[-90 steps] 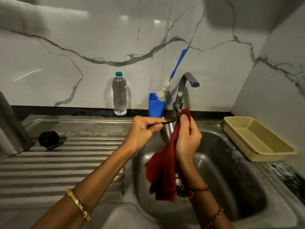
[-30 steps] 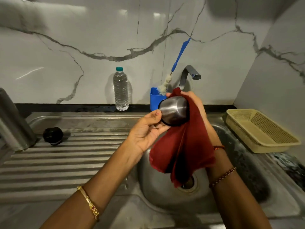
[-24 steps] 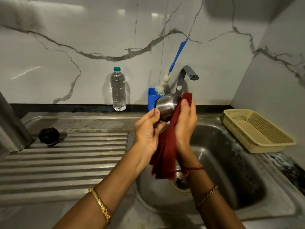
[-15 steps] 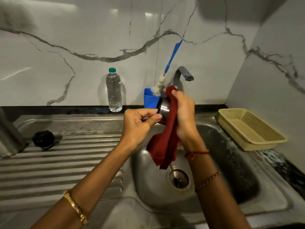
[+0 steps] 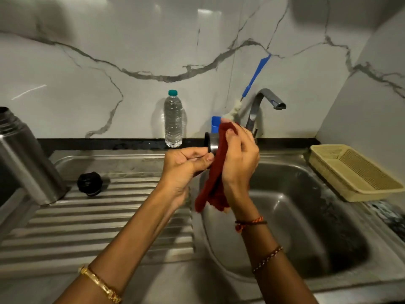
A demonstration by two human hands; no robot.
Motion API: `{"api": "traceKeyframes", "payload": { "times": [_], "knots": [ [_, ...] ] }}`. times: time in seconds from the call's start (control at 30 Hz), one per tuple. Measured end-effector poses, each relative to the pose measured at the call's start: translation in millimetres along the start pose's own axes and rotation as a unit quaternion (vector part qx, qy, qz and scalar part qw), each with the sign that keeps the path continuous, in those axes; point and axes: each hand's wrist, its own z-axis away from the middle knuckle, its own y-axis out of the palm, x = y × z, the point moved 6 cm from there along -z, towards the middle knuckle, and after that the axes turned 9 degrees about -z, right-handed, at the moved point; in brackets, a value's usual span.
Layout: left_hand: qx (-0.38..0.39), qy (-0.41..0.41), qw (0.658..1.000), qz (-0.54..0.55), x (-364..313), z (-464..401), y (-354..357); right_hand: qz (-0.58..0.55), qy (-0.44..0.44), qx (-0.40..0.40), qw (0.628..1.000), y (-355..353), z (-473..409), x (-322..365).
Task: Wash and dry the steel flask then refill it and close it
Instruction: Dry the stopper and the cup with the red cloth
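Since half a second back, both my hands have dropped a little in the head view and the steel cup has turned so its rim faces left, with more of the flask now showing at the left edge. My right hand [image 5: 238,163] is curled around the red cloth [image 5: 215,172], wrapping it over the steel cup [image 5: 212,143] so that only the rim end of the cup shows; the loose end of the cloth hangs down over the sink basin [image 5: 306,216]. My left hand [image 5: 186,163] has thumb and fingers pinched together at the cup's lower rim, touching the cloth edge. Out to the left, the steel flask [image 5: 24,159] stands uncapped on the ribbed drainboard [image 5: 98,227], well apart from my hands, and its black stopper [image 5: 89,183] lies on the ridges just beside it. Behind my hands, against the marble wall, a clear water bottle [image 5: 173,121] with a green cap stands upright. A blue holder [image 5: 215,123] with a blue-handled brush [image 5: 255,75] leaning in it sits beside the tap [image 5: 263,106]. A yellow basket [image 5: 355,172] rests at the right of the basin.
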Motion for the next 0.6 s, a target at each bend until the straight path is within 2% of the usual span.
{"api": "traceKeyframes", "payload": {
  "times": [0.1,0.17,0.23,0.3,0.33,0.4,0.47,0.53,0.6],
  "knots": [
    [0.02,-0.107,0.986,0.129,8.3,-1.5,-19.5,-0.031,0.165,0.031,0.985,24.4,-6.3,-10.7],
    [0.011,-0.139,0.97,0.198,11.0,-3.8,-34.2,-0.12,0.277,0.063,0.951,41.8,-5.9,-24.4],
    [-0.014,-0.15,0.964,0.221,12.6,-5.3,-45.9,-0.141,0.325,0.072,0.933,51.5,3.9,-33.5],
    [-0.066,-0.164,0.962,0.21,20.0,-6.3,-54.5,-0.087,0.31,0.035,0.946,51.5,19.3,-41.0],
    [-0.089,-0.169,0.96,0.206,24.3,-5.2,-56.5,-0.022,0.262,0.023,0.964,49.3,25.3,-43.1],
    [-0.131,-0.155,0.964,0.174,30.1,-2.4,-62.6,0.118,0.1,0.064,0.986,54.6,40.5,-37.0],
    [-0.15,-0.114,0.978,0.086,29.1,3.4,-71.5,0.206,-0.019,0.132,0.969,67.4,55.1,-36.2],
    [-0.126,-0.086,0.988,0.029,27.6,7.0,-82.9,0.208,-0.027,0.147,0.967,76.7,51.9,-42.4],
    [-0.114,-0.095,0.989,0.029,32.9,4.2,-100.3,0.201,0.061,0.165,0.964,86.8,38.5,-55.6]
  ]
}}
